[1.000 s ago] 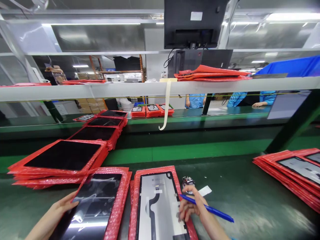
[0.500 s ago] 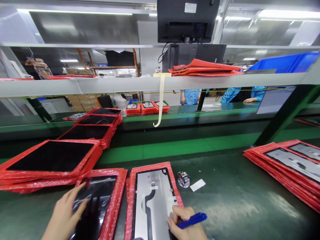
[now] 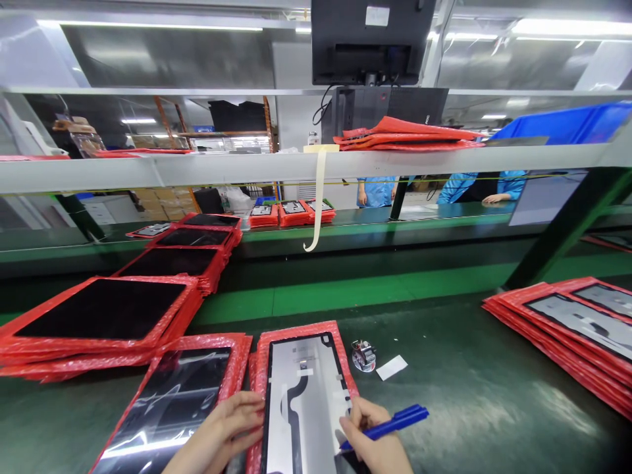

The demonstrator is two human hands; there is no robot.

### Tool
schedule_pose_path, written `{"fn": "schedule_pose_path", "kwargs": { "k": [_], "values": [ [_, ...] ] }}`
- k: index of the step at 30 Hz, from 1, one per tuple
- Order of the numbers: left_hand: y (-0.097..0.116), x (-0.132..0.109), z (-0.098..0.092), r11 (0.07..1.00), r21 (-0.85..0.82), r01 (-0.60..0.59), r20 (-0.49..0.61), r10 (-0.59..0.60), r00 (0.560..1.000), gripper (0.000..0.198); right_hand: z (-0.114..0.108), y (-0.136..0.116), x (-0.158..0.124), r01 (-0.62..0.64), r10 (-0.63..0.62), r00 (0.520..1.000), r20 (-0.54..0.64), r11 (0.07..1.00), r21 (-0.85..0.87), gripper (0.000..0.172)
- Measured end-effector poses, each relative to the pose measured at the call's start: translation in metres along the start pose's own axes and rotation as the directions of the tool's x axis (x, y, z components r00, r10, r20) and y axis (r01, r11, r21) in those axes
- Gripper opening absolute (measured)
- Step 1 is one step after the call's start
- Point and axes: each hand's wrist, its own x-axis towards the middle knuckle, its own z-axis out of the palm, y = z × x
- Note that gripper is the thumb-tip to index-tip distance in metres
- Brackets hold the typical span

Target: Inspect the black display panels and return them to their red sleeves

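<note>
A grey panel with black curved markings (image 3: pixel 306 388) lies in a red bubble-wrap sleeve in front of me. My right hand (image 3: pixel 375 441) grips a blue pen (image 3: pixel 390 424), its tip touching the panel's right side. My left hand (image 3: pixel 222 434) rests with curled fingers on the left edge of that sleeve, steadying it. Beside it on the left lies a glossy black panel (image 3: pixel 172 401) in its own red sleeve.
Stacks of red-sleeved black panels (image 3: pixel 103 316) stand at the left; a stack of grey ones (image 3: pixel 567 329) at the right. A small metal piece (image 3: pixel 364 355) and a white slip (image 3: pixel 392 367) lie beyond the pen. A shelf (image 3: pixel 247 168) and monitor (image 3: pixel 372 39) overhang. People in blue stand far behind.
My left hand has moved right, from the black panel to the edge of the grey panel's sleeve. My right hand has shifted slightly up the panel with the pen.
</note>
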Motion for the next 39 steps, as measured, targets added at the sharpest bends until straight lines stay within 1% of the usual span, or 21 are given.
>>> {"fn": "schedule_pose_path", "kwargs": {
  "k": [2,4,6,9,11,13,15,16,18,19,20,21,22,23,25,27,29,32,35,37,39],
  "values": [
    [0.009,-0.002,0.002,0.998,-0.027,0.064,-0.012,-0.065,0.998,0.032,0.0,0.004,0.002,-0.025,0.025,1.0,0.008,0.992,0.12,0.048],
    [0.016,-0.001,0.008,0.996,-0.033,0.082,0.003,-0.082,0.997,0.029,0.0,0.007,0.003,-0.052,0.048,0.999,0.022,0.975,0.215,0.054],
    [0.022,0.001,0.019,0.998,-0.032,0.051,0.064,-0.048,0.997,0.031,0.0,0.011,0.004,-0.081,0.072,0.996,0.043,0.955,0.285,0.054],
    [0.028,0.005,0.041,0.999,-0.045,-0.004,0.181,0.012,0.983,0.038,0.001,0.014,0.006,-0.115,0.096,0.993,0.073,0.931,0.347,0.051],
    [0.027,0.006,0.055,0.999,-0.044,0.001,0.22,0.009,0.975,0.04,0.002,0.014,0.007,-0.12,0.098,0.992,0.077,0.921,0.372,0.051],
    [0.022,0.006,0.064,0.999,-0.031,0.013,0.227,-0.006,0.974,0.043,0.003,0.012,0.007,-0.109,0.092,0.994,0.061,0.914,0.392,0.051],
    [0.016,0.008,0.067,0.999,-0.031,0.005,0.211,0.002,0.977,0.05,0.0,0.007,0.006,-0.079,0.073,0.997,0.031,0.91,0.406,0.052],
    [0.014,0.009,0.066,0.999,-0.035,-0.025,0.185,0.031,0.982,0.055,-0.004,0.003,0.005,-0.054,0.056,0.998,0.006,0.911,0.409,0.052],
    [0.015,0.013,0.062,0.989,-0.01,-0.151,0.08,0.151,0.985,0.065,-0.015,-0.006,0.005,0.005,0.02,0.998,-0.055,0.913,0.407,0.05],
    [0.019,0.015,0.059,0.972,0.022,-0.232,0.019,0.232,0.973,0.067,-0.022,-0.011,0.005,0.029,0.006,0.996,-0.086,0.914,0.404,0.048],
    [0.024,0.017,0.057,0.949,0.063,-0.308,-0.025,0.31,0.95,0.067,-0.029,-0.017,0.005,0.048,-0.002,0.993,-0.114,0.914,0.403,0.044],
    [0.032,0.017,0.056,0.926,0.099,-0.364,-0.044,0.369,0.928,0.065,-0.037,-0.024,0.007,0.062,-0.006,0.991,-0.136,0.912,0.406,0.042],
    [0.041,0.016,0.056,0.912,0.118,-0.393,-0.041,0.399,0.916,0.063,-0.044,-0.031,0.009,0.071,-0.01,0.989,-0.149,0.908,0.412,0.041],
    [0.051,0.014,0.057,0.91,0.122,-0.397,-0.022,0.402,0.915,0.062,-0.051,-0.038,0.012,0.077,-0.012,0.987,-0.157,0.904,0.419,0.042],
    [0.071,0.009,0.063,0.925,0.101,-0.366,0.012,0.367,0.93,0.063,-0.059,-0.053,0.021,0.075,-0.008,0.988,-0.156,0.901,0.427,0.048],
    [0.088,0.003,0.071,0.934,0.063,-0.351,0.037,0.35,0.936,0.065,-0.063,-0.069,0.03,0.044,0.009,0.993,-0.119,0.899,0.435,0.053],
    [0.099,-0.002,0.08,0.934,0.024,-0.356,0.076,0.353,0.933,0.064,-0.062,-0.085,0.037,0.029,0.011,0.997,-0.081,0.881,0.472,0.051],
    [0.107,-0.01,0.09,0.918,-0.032,-0.395,0.131,0.395,0.909,0.062,-0.056,-0.109,0.043,0.05,-0.041,0.999,-0.029,0.822,0.567,0.045],
    [0.112,-0.02,0.093,0.893,-0.058,-0.447,0.13,0.451,0.883,0.061,-0.052,-0.128,0.043,0.077,-0.105,0.994,0.003,0.753,0.653,0.038],
    [0.117,-0.028,0.092,0.896,-0.056,-0.44,0.137,0.444,0.886,0.063,-0.05,-0.136,0.042,0.095,-0.113,0.993,-0.019,0.717,0.691,0.033],
    [0.122,-0.036,0.09,0.904,-0.061,-0.424,0.137,0.428,0.893,0.065,-0.049,-0.141,0.042,0.096,-0.11,0.994,-0.027,0.701,0.707,0.031]
  ]
}}
